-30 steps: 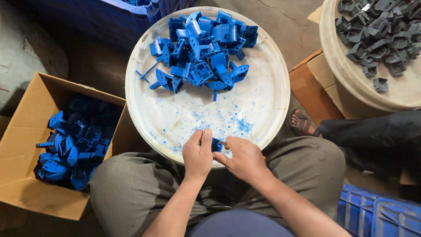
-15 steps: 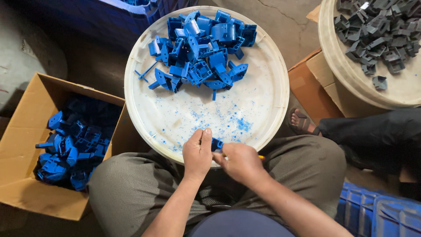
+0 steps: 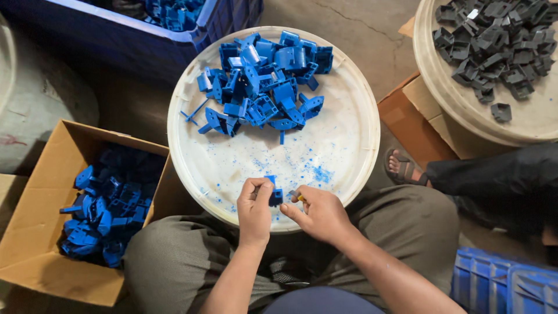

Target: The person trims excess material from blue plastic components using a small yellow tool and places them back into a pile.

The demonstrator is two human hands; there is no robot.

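Blue plastic part [image 3: 274,195] pinched in left hand [image 3: 254,210]; right hand [image 3: 321,214] grips small tool beside it

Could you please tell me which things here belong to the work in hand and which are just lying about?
In use:
- left hand holding small blue part
- right hand with a small tool
- white round tray
- pile of blue parts
- cardboard box

Lying about:
- tray of grey parts
- blue crate

single head view, steep downward, close overhead
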